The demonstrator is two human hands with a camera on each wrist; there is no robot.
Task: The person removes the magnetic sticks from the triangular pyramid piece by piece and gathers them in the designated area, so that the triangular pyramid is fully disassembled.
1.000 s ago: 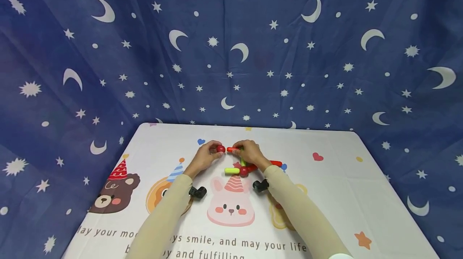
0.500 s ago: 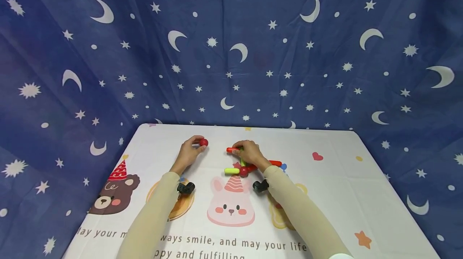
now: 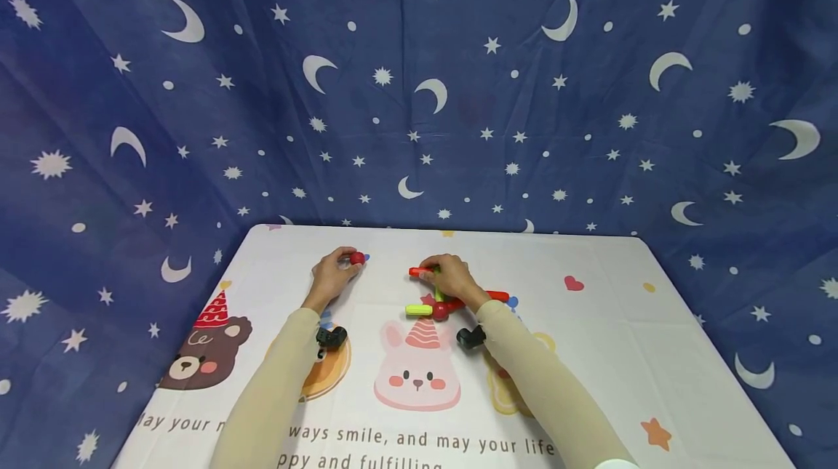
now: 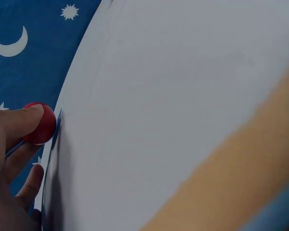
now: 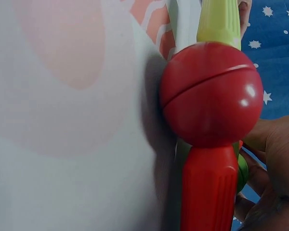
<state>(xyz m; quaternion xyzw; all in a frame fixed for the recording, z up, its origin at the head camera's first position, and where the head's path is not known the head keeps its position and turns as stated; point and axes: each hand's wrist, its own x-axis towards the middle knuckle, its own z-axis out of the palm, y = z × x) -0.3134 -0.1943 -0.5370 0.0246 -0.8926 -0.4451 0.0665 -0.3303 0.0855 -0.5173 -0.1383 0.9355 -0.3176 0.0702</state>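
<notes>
My left hand (image 3: 332, 278) pinches a red ball (image 3: 356, 258) between thumb and fingers near the table's back edge; the left wrist view shows the thumb over the ball (image 4: 41, 124). To the right, my right hand (image 3: 452, 276) holds a toy of joined plastic sticks and balls, its fingers around a green ball (image 5: 242, 173) partly hidden behind the toy. A red stick (image 3: 419, 272) sticks out left of these fingers. Nearer me, another red ball (image 3: 441, 310) joins a yellow stick (image 3: 419, 310) and a red stick (image 3: 497, 295). A yellow-green stick (image 3: 439, 294) runs between the two ends.
A white cloth (image 3: 589, 338) with printed animals and lettering covers the table. Behind it hangs a blue curtain (image 3: 419, 91) with moons and stars. Each wrist carries a small black camera, one on the left (image 3: 332, 338) and one on the right (image 3: 470, 338).
My left hand has carried the red ball left and slightly back, away from the red stick's end. The right hand and the stick toy have stayed in place.
</notes>
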